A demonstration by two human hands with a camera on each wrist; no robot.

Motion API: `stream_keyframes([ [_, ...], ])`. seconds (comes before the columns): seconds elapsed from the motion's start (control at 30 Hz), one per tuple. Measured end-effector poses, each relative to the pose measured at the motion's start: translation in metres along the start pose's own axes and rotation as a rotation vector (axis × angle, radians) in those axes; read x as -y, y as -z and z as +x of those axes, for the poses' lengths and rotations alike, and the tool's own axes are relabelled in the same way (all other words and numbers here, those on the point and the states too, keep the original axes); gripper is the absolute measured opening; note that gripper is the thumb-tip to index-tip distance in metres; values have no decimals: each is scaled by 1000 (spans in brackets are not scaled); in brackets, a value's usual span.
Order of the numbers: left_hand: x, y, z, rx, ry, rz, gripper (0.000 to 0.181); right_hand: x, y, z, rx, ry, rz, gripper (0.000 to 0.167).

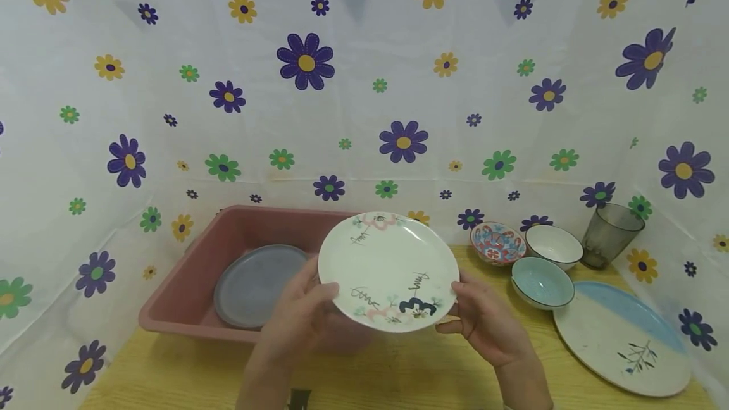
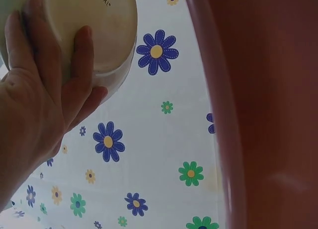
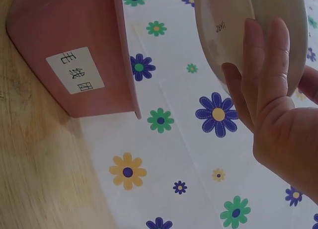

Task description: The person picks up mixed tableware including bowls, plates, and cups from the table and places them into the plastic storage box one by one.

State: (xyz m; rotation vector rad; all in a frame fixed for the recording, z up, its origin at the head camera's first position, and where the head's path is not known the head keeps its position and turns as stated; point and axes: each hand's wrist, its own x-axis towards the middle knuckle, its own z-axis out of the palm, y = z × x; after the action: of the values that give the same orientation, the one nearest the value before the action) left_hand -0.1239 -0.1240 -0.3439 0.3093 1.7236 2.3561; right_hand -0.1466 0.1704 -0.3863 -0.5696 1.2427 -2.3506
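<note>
A white plate with pink and dark flower drawings is held up above the table, tilted so its face shows in the head view. My left hand grips its left edge, thumb on the rim and fingers spread under the base. On the opposite edge, my right hand pinches the rim with the thumb above and fingers beneath. Both wrist views show the plate's underside with small printed letters. Behind and left of the plate stands a pink basin, with a grey round lid or plate inside.
At the right are a red patterned bowl, a white bowl, a light blue bowl and a grey tumbler. A large blue-and-white plate lies in front of them. Flowered sheeting encloses the wooden table.
</note>
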Motion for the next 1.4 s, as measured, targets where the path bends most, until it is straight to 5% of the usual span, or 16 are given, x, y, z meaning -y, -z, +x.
stream_keyframes([
  [0.37,-5,10,-2,-10,-24,11,56,-4,-17,5,-62,-22,-66,36],
  [0.6,-9,14,-3,-98,-7,17,58,-9,-21,4,-54,-28,-63,36],
  [1.0,-12,28,-4,-201,-43,87,59,-22,-30,11,-232,-115,-277,15],
  [1.4,-16,36,-6,-251,-38,92,62,-51,-42,24,-433,-120,-491,34],
])
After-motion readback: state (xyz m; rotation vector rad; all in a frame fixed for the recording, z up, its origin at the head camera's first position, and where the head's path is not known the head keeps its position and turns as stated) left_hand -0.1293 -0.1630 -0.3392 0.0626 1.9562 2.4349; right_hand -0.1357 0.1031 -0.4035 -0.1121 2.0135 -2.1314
